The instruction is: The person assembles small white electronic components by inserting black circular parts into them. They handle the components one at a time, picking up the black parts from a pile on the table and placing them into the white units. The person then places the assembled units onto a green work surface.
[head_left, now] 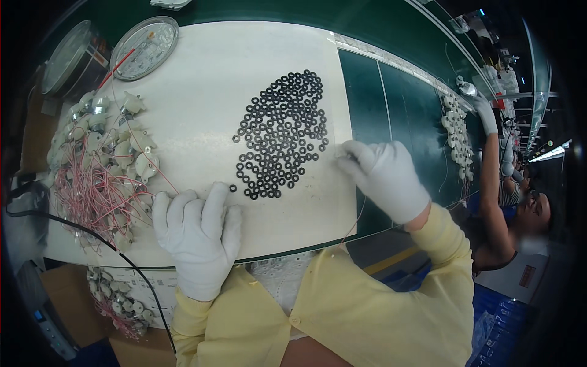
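My left hand (199,235), in a white glove, lies on the white sheet (202,79) near the table's front edge, fingers stretched out and holding nothing. To its right, my gloved right hand (386,177) is raised over the sheet's right edge with thumb and fingers pinched together. What the pinch holds is mostly hidden; a thin wire (361,214) hangs below that hand. Between and beyond the hands spreads a patch of small black rings (278,137). Left of my left hand is a heap of off-white parts (125,150) with tangled pink wires (92,189).
A clear round tub (70,58) and a round lid (147,52) stand at the far left. More wired parts (122,300) sit in a box below. A black cable (110,241) crosses the left edge. At right, a co-worker's gloved hand (486,113) is near white parts (455,134).
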A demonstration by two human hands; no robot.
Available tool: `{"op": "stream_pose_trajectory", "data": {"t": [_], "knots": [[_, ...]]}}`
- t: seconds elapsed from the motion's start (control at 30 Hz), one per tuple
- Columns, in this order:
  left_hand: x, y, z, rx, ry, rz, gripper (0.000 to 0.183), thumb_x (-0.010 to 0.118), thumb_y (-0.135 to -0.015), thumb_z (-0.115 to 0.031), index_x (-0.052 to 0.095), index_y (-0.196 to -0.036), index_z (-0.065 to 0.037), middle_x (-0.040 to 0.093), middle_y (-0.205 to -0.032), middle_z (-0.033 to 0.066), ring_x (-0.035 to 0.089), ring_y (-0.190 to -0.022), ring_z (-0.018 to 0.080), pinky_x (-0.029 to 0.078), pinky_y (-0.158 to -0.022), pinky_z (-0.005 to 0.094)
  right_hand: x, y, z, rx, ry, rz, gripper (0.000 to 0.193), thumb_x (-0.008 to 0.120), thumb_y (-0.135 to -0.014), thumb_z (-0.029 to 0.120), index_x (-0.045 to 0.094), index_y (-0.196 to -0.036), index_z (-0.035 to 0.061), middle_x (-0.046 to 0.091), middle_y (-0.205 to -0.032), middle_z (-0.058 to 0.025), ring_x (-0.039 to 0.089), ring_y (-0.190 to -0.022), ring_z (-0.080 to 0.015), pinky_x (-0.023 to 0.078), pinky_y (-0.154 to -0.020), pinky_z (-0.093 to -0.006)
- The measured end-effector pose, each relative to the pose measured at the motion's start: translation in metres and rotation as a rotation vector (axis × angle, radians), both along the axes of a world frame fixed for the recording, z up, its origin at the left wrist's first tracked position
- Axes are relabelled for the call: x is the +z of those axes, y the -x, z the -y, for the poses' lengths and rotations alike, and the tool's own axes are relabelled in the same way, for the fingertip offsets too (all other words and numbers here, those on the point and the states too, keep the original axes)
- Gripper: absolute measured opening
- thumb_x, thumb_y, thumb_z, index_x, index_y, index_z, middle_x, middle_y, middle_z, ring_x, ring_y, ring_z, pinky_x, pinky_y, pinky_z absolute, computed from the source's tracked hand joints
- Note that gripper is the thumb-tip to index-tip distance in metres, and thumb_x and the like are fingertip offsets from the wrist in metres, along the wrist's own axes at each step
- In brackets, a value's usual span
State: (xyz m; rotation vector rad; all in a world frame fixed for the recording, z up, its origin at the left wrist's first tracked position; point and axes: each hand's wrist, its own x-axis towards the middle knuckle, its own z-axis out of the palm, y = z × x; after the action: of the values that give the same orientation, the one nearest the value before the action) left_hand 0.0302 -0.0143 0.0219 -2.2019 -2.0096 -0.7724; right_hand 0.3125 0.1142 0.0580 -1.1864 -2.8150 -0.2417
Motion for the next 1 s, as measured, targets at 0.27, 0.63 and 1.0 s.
{"op": "stream_pose_trajectory", "data": {"t": [0.27, 0.63, 1.0], "knots": [[-0.003, 0.001, 0.001, 0.0, -0.058, -0.004, 0.034, 0.07, -0.09, -0.018, 0.068, -0.123, -0.008, 0.059, -0.092, 0.009, 0.06, -0.098, 0.0289, 0.039, -0.107, 0.0548, -0.013, -0.032, -0.025, -0.536, 0.603, -0.485, 0.02, 0.063, -0.099, 0.025, 0.07, -0.106, 0.0079, 0.073, -0.084, -0.0141, 0.071, -0.075, -0.0359, 0.056, -0.069, -0.046], [-0.01, 0.011, 0.017, -0.077, -0.187, 0.095, 0.036, 0.07, -0.092, -0.021, 0.066, -0.125, -0.007, 0.068, -0.109, 0.0053, 0.061, -0.111, 0.0313, 0.037, -0.111, 0.0554, -0.003, -0.045, -0.004, -0.222, 0.001, -0.321, 0.021, 0.073, -0.091, 0.019, 0.07, -0.111, 0.0143, 0.07, -0.077, -0.0011, 0.066, -0.067, -0.0238, 0.048, -0.062, -0.0378], [0.005, 0.012, 0.03, 0.201, -0.122, 0.895, 0.041, 0.063, -0.102, -0.018, 0.06, -0.138, 0.001, 0.065, -0.108, 0.0143, 0.064, -0.097, 0.0299, 0.051, -0.091, 0.045, 0.029, -0.048, -0.008, -0.1, -0.32, -0.383, 0.032, 0.069, -0.088, 0.002, 0.07, -0.119, 0.009, 0.07, -0.086, -0.009, 0.066, -0.071, -0.0288, 0.05, -0.064, -0.0406]]}}
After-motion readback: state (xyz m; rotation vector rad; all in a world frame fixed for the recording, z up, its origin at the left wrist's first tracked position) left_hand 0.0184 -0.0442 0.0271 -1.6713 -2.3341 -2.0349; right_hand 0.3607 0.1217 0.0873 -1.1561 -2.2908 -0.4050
